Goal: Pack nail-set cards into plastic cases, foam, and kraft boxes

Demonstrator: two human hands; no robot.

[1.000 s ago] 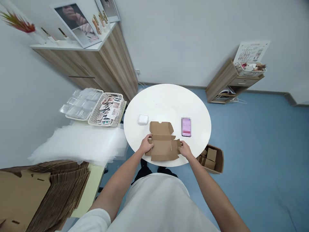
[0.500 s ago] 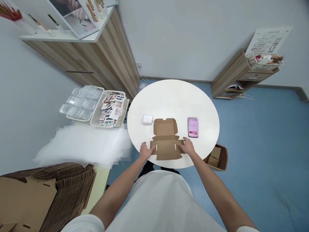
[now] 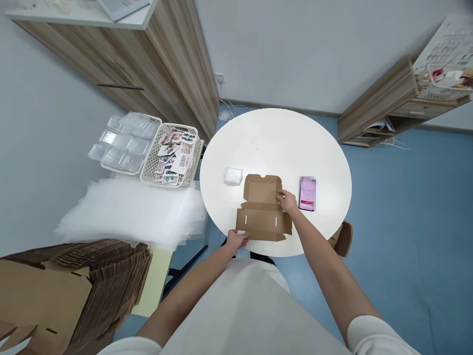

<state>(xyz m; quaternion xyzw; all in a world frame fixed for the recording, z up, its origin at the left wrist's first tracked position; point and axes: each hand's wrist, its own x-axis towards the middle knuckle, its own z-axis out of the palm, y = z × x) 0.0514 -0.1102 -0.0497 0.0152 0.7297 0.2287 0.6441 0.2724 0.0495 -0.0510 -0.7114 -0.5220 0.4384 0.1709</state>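
Observation:
A die-cut cardboard box (image 3: 262,220) lies unfolded on the white round table (image 3: 273,133), its two slots facing up. My right hand (image 3: 288,201) is closed on the right edge of its far panel, fingers at the side flap. At the near left corner, my left hand (image 3: 237,240) has its thumb and fingers closed on the edge of the front flap. A small white wrapped packet (image 3: 233,176) rests to the left of the far panel. Right of the box lies a phone (image 3: 307,194) with a pink screen, partly blurred out.
Left of the table stand a basket of printed nail-design packs (image 3: 173,158) and a tray of clear plastic cases (image 3: 127,143). White foam sheets (image 3: 133,212) and stacked flat cardboard (image 3: 114,281) lie nearer. An open carton (image 3: 344,240) sits on the floor at right.
My right hand has moved from the box's near panel up to the far panel's right edge. My left hand has slid down to the near left corner. The camera view has shifted.

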